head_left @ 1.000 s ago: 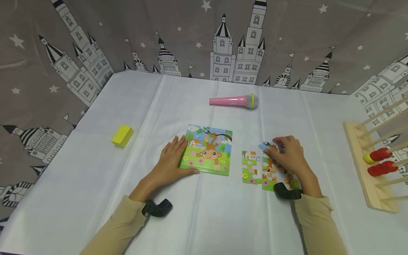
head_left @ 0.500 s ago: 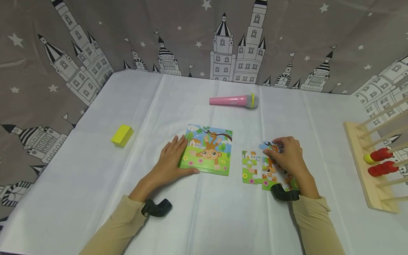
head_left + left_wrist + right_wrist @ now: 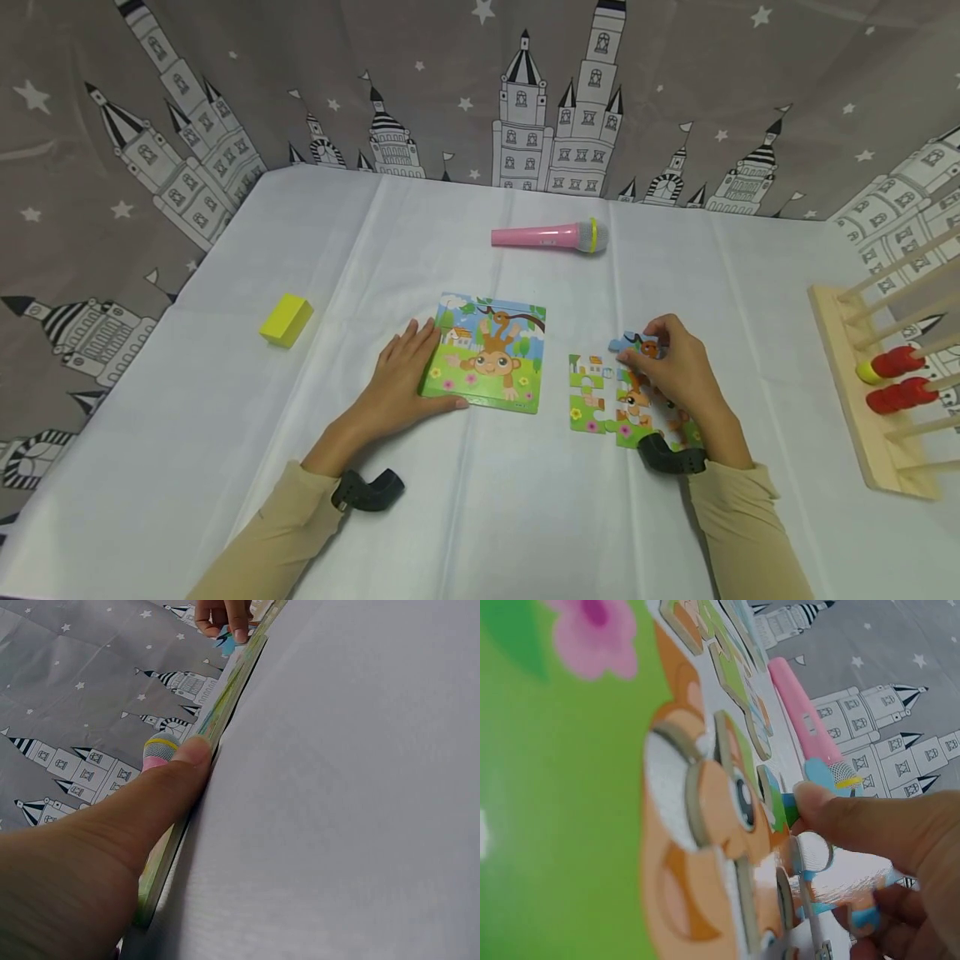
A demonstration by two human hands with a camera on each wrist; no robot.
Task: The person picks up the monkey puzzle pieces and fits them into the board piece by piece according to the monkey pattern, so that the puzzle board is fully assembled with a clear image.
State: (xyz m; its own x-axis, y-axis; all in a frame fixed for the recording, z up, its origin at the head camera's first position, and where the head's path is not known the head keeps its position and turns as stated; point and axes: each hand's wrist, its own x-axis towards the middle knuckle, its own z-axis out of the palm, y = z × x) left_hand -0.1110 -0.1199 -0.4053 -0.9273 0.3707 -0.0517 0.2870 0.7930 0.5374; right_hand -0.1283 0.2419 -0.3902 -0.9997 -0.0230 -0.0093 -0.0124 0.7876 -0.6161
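Observation:
My left hand point(image 3: 405, 379) rests along the left side of a square monkey puzzle board point(image 3: 491, 387), fingers extended, thumb point(image 3: 169, 787) against its front edge. To the right, my right hand point(image 3: 684, 367) pinches a puzzle piece point(image 3: 637, 343) showing blue sky and a dark branch. That piece is tipped up over the top of a partly joined jigsaw point(image 3: 587, 408). In the right wrist view the thumb presses on the blue piece point(image 3: 820, 772), close above neighbouring pieces with the monkey's face point(image 3: 742, 799). The hand and wrist camera hide the jigsaw's right part.
A pink toy microphone point(image 3: 540, 237) lies behind the board. On the left sits a yellow block point(image 3: 287, 321). A wooden rack point(image 3: 862, 400) with rods and red and yellow beads stands at the right edge. A grey castle-print cloth point(image 3: 450, 75) hangs behind the white-covered table.
The right hand has shifted slightly left, and the pinched piece with the branch has tipped up at its top. The left hand and the board have stayed in place.

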